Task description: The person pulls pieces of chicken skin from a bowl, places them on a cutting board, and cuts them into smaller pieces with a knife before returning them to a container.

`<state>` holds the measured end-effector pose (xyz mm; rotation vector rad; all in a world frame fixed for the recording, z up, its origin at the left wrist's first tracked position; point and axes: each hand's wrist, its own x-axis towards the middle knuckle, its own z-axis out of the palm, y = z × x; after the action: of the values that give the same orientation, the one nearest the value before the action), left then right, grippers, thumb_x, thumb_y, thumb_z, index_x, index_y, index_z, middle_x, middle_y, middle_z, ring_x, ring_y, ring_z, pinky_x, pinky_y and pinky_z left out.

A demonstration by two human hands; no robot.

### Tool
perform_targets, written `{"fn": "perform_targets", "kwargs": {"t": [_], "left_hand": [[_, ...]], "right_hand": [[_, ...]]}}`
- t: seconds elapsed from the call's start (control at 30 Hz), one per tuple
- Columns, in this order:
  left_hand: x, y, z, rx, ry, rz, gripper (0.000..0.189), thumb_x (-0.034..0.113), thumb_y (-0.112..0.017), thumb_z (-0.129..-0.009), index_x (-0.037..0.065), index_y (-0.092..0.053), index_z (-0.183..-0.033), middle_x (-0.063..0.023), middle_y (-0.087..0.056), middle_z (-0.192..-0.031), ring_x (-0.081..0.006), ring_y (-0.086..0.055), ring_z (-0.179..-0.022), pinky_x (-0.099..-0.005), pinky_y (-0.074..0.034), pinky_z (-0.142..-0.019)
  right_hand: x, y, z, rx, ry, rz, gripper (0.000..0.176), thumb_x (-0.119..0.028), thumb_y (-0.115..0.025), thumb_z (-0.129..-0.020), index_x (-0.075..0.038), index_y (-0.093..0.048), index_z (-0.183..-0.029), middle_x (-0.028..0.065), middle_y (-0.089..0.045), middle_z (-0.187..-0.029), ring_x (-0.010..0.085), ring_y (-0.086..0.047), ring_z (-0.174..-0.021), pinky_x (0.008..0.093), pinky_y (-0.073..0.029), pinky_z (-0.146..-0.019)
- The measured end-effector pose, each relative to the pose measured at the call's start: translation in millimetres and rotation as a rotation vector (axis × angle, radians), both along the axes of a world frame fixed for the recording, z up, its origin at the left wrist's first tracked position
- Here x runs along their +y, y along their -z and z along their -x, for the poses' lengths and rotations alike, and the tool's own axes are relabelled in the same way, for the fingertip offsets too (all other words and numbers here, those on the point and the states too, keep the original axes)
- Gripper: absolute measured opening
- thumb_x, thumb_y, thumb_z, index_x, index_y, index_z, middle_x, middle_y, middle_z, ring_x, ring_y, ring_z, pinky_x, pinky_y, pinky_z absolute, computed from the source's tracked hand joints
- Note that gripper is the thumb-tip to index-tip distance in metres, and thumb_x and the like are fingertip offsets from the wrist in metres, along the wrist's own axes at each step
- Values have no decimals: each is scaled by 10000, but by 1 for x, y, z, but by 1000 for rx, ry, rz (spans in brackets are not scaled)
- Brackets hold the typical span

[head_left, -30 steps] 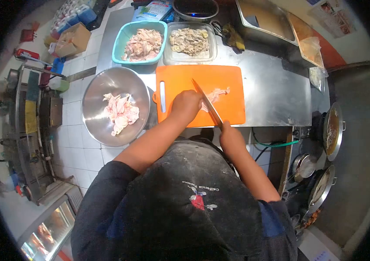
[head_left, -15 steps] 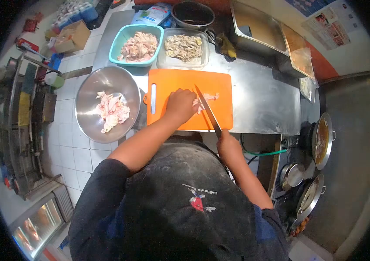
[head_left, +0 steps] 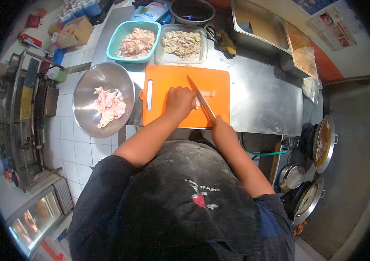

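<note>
My right hand (head_left: 223,130) is wrapped round the handle of a long kitchen knife (head_left: 202,99), its blade slanting away over an orange cutting board (head_left: 158,93). Just left of the blade, my left hand (head_left: 180,101) presses down with curled fingers on pale raw meat (head_left: 197,103), mostly hidden beneath them. Small cut strips of meat (head_left: 208,93) lie on the board right of the blade. Beside the board, a steel bowl (head_left: 82,98) contains pinkish raw meat pieces (head_left: 108,106).
Behind the board stand a turquoise basin (head_left: 111,45) of raw meat and a clear container (head_left: 160,56) of greyish pieces. A dark pot (head_left: 192,21) is farther back, with steel trays (head_left: 261,45) at right. Pans (head_left: 323,148) sit low on the right, near a green hose (head_left: 267,153).
The knife and my right hand have slid forward, away from my body, and slightly left. My left hand stays on the meat. The whole view has shifted a little.
</note>
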<state>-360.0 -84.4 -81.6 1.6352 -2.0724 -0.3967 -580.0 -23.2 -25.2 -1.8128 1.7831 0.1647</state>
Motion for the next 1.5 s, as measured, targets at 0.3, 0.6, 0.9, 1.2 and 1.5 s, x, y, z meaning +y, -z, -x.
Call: {"fn": "perform_targets", "kwargs": {"t": [0.3,0.6,0.9,1.2,1.5], "left_hand": [[6,-10,-21,-33,-63,-9,90,183,-821,-811,105,-779,-825,-110,-755,-849,-349,-723,-922,-511,-530,-833],[27,-18,-35,87,-151,-264,557,244,-818,-870,21,-679,-1361,-257,-713,-1255,-440,-691,-1192,-510,-556,-1057],[14,-24,20,-80,44,-368,495,272,-807,-906,126,-712,-1369,-277,-701,-1171,-452,-710,-1131,-522,-594,-969],[-43,-117,-65,282,-82,126,241,158,-749,-923,59,-810,-1134,-205,-736,-985,-380,-737,-927,-471,-603,-845],[-52,-207,-208,-133,-444,-60,764,303,-860,-929,112,-586,-1616,-265,-756,-1314,-360,-761,-1147,-467,-588,-1012]], "right_hand": [[93,-73,135,158,-119,-161,194,-152,-592,-1013,-35,-571,-1166,335,-754,-1029,564,-726,-1002,671,-553,-891],[42,-34,92,9,-1,64,223,-148,-509,-1029,-20,-613,-1178,317,-759,-1037,538,-732,-1004,665,-546,-897],[25,-21,126,-182,41,55,237,-166,-640,-1030,15,-581,-1171,356,-721,-1034,563,-700,-1027,627,-543,-889],[32,-1,156,-254,76,13,277,-175,-664,-1030,37,-578,-1185,379,-711,-1064,584,-684,-1053,626,-542,-914],[15,-12,136,-202,19,3,274,-182,-674,-1027,23,-586,-1186,361,-726,-1073,577,-693,-1055,622,-549,-915]]}}
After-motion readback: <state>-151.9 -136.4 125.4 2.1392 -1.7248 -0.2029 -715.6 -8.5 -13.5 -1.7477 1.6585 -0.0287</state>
